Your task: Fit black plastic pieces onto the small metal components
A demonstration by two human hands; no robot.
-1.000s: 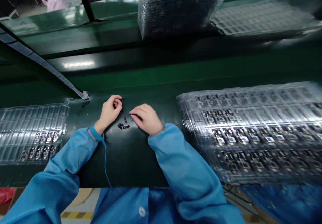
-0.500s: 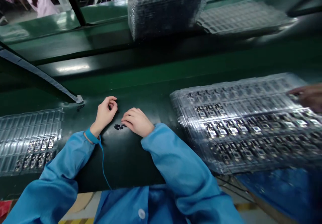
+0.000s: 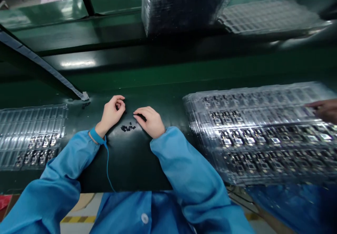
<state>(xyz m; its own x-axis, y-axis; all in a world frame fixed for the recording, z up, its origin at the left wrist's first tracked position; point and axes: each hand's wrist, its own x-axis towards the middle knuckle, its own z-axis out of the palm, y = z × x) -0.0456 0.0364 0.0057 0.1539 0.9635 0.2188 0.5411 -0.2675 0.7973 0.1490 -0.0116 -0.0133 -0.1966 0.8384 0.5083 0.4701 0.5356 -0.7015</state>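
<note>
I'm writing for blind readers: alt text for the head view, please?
Left hand and right hand are curled near small black pieces on a green bench, between clear trays of small parts. Another person's hand shows far right.

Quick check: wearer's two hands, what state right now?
Left hand: loosely curled; whether it holds anything can't be told.
Right hand: pinched nearly closed beside small black flat pieces; contents can't be told.

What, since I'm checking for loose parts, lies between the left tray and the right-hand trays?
The head view shows, left to right: dark pieces, left hand with blue wrist strap, small black parts, right hand.
</note>
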